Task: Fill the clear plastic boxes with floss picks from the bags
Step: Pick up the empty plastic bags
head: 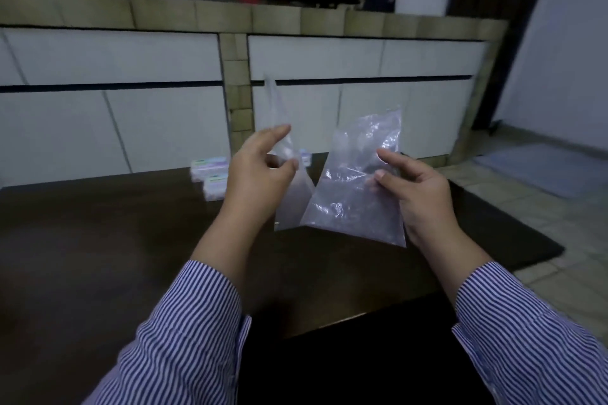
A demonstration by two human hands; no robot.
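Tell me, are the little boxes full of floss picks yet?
Can't tell; they're too blurry. The boxes sit at the far edge of the table, away from the hands. Right now the left hand holds one clear bag and the right hand pinches another bag. Nothing is being poured, so the filling looks mostly still ahead.

Your right hand (418, 187) pinches a thin clear plastic bag (355, 187), crinkled and glossy with glints. Your left hand (256, 171) pinches a smoother, hazier plastic bag (291, 204). The desk (98, 240) looks like dark wood with a dull sheen. Near its far edge, the boxes (210, 169) are clear plastic. Your sleeves (184, 332) are striped woven cloth, matt.
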